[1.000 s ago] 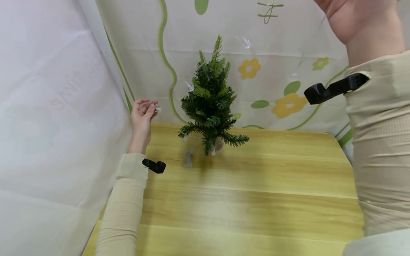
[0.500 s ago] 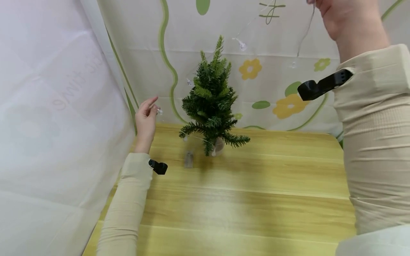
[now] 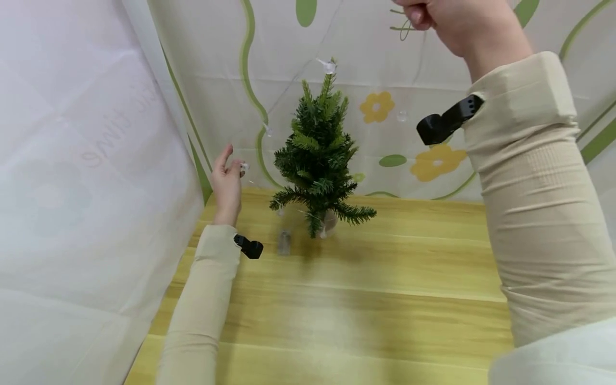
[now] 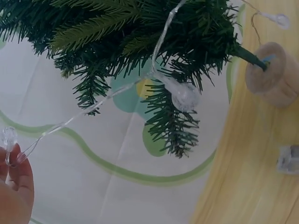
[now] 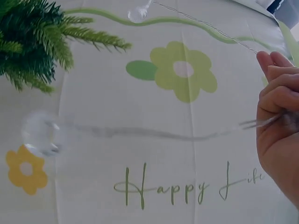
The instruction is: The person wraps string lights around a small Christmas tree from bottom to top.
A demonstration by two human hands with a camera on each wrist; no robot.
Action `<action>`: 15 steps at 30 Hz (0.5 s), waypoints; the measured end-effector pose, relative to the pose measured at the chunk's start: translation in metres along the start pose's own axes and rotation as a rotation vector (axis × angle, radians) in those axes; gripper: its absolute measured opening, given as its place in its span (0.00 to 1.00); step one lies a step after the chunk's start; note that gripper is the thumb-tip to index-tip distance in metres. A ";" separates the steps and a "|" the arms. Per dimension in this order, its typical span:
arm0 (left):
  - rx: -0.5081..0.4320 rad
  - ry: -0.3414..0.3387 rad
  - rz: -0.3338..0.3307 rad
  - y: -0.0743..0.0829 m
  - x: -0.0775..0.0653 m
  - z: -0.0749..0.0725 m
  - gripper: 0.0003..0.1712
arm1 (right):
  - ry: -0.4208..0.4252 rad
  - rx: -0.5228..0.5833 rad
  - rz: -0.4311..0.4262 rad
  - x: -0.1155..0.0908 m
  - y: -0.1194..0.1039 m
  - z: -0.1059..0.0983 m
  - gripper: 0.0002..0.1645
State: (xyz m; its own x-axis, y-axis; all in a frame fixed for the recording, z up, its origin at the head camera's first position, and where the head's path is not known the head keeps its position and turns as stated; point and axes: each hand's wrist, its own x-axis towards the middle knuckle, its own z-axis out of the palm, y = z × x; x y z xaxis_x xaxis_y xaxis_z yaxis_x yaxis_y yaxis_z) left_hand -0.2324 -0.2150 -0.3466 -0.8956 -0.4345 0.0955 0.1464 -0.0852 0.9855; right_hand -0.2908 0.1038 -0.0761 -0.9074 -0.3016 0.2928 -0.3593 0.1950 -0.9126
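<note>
A small green artificial Christmas tree [image 3: 317, 144] stands on a wooden base [image 4: 275, 77] at the back of the table. My left hand [image 3: 227, 184], left of the tree, pinches the string light wire beside a clear bulb [image 4: 9, 136]. From there the wire runs to another bulb [image 4: 184, 97] in front of the lower branches. High at the right, my right hand [image 3: 462, 24] grips the other stretch of the string, fingers curled round the wire [image 5: 266, 122]. A clear bulb [image 5: 43, 135] dangles from it, blurred. Another bulb [image 3: 328, 66] appears at the treetop; whether it touches is unclear.
A small clear battery box [image 3: 284, 243] lies on the wooden table [image 3: 337, 315], in front and left of the tree. Behind it hangs a printed cloth [image 3: 375, 144] with flowers. A white cloth [image 3: 86, 214] borders the left side.
My right hand has moved left and inward, carrying the wire, and its bulb has shifted from the right to the treetop. My left hand has drifted slightly right, still pinching the string.
</note>
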 end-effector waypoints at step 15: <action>-0.065 -0.044 -0.104 -0.005 0.007 0.007 0.28 | -0.179 0.188 0.038 0.005 0.010 0.037 0.26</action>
State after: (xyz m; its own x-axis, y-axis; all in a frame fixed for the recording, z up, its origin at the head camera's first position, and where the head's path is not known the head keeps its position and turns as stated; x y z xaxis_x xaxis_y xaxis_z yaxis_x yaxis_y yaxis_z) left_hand -0.2419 -0.2112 -0.3499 -0.9247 -0.3808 0.0009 0.0776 -0.1861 0.9795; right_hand -0.2907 0.0700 -0.0946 -0.8604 -0.4612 0.2169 -0.2633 0.0378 -0.9640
